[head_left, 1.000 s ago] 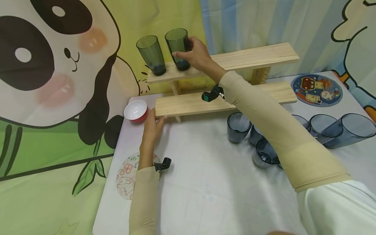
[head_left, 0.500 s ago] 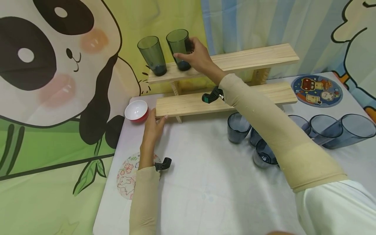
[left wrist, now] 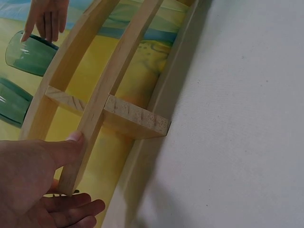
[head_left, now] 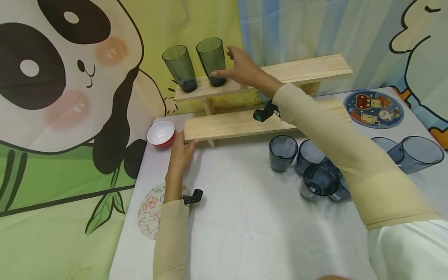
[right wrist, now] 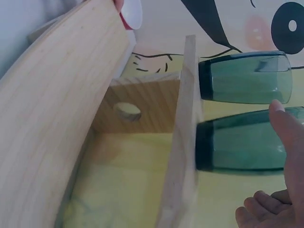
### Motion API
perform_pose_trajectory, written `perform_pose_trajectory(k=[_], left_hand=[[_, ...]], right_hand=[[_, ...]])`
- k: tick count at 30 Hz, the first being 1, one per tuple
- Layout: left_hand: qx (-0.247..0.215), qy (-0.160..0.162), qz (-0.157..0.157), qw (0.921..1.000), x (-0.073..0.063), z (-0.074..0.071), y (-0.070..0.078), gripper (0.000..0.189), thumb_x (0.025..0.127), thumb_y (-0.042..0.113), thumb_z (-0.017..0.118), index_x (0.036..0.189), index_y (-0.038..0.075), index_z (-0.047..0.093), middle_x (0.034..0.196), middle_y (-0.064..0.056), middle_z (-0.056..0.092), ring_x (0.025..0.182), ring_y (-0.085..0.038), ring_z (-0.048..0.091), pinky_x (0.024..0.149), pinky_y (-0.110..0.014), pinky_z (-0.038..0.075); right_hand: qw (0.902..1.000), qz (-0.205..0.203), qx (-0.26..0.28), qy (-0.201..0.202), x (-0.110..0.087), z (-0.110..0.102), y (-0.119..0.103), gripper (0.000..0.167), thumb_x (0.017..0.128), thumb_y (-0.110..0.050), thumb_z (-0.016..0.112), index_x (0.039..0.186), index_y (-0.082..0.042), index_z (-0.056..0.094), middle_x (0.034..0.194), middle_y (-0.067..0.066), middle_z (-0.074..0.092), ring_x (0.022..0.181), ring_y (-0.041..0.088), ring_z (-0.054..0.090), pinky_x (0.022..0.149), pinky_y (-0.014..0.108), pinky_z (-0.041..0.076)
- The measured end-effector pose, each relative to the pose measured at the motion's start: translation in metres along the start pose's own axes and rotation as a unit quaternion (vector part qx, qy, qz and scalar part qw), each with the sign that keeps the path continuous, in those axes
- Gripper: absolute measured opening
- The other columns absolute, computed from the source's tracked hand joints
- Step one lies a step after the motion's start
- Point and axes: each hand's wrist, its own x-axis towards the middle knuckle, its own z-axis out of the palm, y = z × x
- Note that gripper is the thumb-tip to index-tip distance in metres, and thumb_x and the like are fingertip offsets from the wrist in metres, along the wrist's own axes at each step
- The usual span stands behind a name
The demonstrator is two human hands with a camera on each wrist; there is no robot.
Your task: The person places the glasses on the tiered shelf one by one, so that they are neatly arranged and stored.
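A two-tier wooden shelf (head_left: 224, 124) stands at the back of the table. On its upper board, two tall green glasses (head_left: 179, 67) are upright side by side near the left end. My right hand (head_left: 245, 70) is beside the right-hand green glass (head_left: 210, 57), thumb and fingers spread apart with nothing gripped. In the right wrist view, the thumb (right wrist: 280, 124) overlaps that glass while the other fingers are below it. My left hand (head_left: 180, 153) holds the left end of the lower board. The left wrist view shows its thumb (left wrist: 73, 142) on the board's edge.
Several blue-grey glasses (head_left: 282, 153) stand on the white table right of centre, partly behind the right forearm. A red and white bowl (head_left: 161, 133) sits left of the shelf. Round patterned mats lie at the back right (head_left: 373, 109) and under the left forearm (head_left: 150, 217).
My right hand has let go of the right-hand green glass and moved slightly to the right, its fingers opening. The left hand keeps its hold on the shelf's end.
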Motion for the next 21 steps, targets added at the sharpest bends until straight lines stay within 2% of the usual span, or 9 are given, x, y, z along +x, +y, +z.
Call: perform_pose_trajectory(k=[4, 9, 15, 18, 21], left_hand=[[-0.003, 0.000, 0.004, 1.0000, 0.002, 0.001, 0.000, 0.068, 0.105, 0.037, 0.067, 0.158, 0.006, 0.039, 0.155, -0.019, 0.051, 0.141, -0.037, 0.052, 0.121, -0.054, 0.038], [0.001, 0.001, 0.002, 1.0000, 0.003, 0.000, 0.001, 0.070, 0.104, 0.039, 0.067, 0.159, 0.006, 0.038, 0.156, -0.019, 0.050, 0.142, -0.037, 0.051, 0.121, -0.054, 0.038], [0.004, -0.003, -0.003, 1.0000, 0.003, -0.001, 0.000, 0.070, 0.105, 0.039, 0.067, 0.159, 0.006, 0.037, 0.157, -0.020, 0.049, 0.143, -0.038, 0.050, 0.121, -0.054, 0.037], [0.004, -0.003, -0.007, 1.0000, 0.001, -0.002, 0.000, 0.069, 0.104, 0.038, 0.067, 0.159, 0.006, 0.038, 0.156, -0.020, 0.050, 0.142, -0.038, 0.051, 0.121, -0.055, 0.037], [0.001, -0.006, -0.007, 1.0000, 0.000, -0.003, 0.000, 0.069, 0.104, 0.038, 0.067, 0.158, 0.006, 0.039, 0.156, -0.020, 0.050, 0.141, -0.038, 0.052, 0.120, -0.055, 0.038]], right_hand=[[0.9990, -0.006, -0.043, -0.010, -0.019, -0.021, 0.007, 0.109, 0.097, -0.062, 0.065, 0.170, -0.009, 0.004, 0.175, 0.012, 0.020, 0.161, 0.029, 0.024, 0.129, 0.046, 0.027], [0.9945, -0.028, -0.100, -0.009, -0.056, -0.047, 0.022, 0.099, 0.103, -0.057, 0.061, 0.169, -0.003, 0.010, 0.174, 0.018, 0.022, 0.159, 0.037, 0.026, 0.129, 0.052, 0.025], [0.9907, -0.038, -0.127, 0.032, -0.109, -0.072, 0.046, 0.089, 0.105, -0.052, 0.060, 0.167, -0.002, 0.021, 0.170, 0.023, 0.029, 0.151, 0.047, 0.037, 0.123, 0.060, 0.033], [0.9888, -0.040, -0.133, 0.055, -0.138, -0.080, 0.059, 0.084, 0.105, -0.047, 0.063, 0.165, 0.000, 0.027, 0.164, 0.028, 0.035, 0.142, 0.052, 0.044, 0.116, 0.064, 0.038], [0.9858, -0.039, -0.146, 0.074, -0.168, -0.085, 0.074, 0.078, 0.106, -0.042, 0.064, 0.162, 0.003, 0.033, 0.160, 0.031, 0.040, 0.137, 0.054, 0.046, 0.110, 0.068, 0.039]])
